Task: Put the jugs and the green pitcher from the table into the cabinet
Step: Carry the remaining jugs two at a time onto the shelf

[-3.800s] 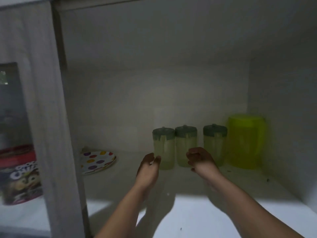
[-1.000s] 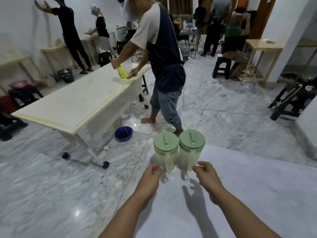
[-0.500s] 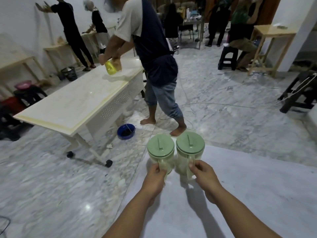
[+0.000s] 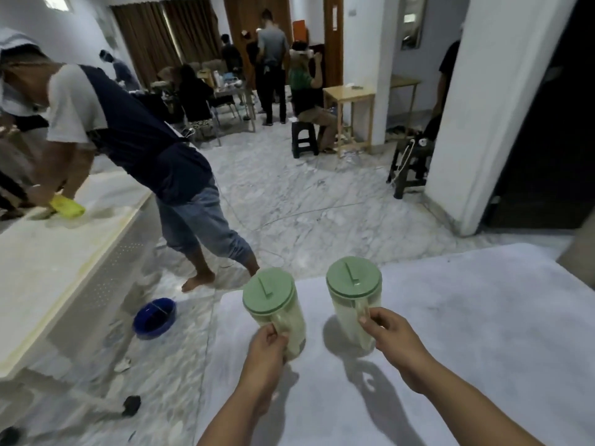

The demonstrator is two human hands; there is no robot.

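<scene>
Nearby, a person (image 4: 135, 146) wipes the long table (image 4: 48, 268) above a blue bowl (image 4: 155, 318)

A pale grey, matte table top (image 4: 467, 333) fills the lower right of the head view. A translucent plastic jug with a round green lid (image 4: 354, 304) appears to stand on it and casts a dark shadow; whether the second, tilted green-lidded translucent jug (image 4: 273, 305) touches the surface cannot be told.
</scene>
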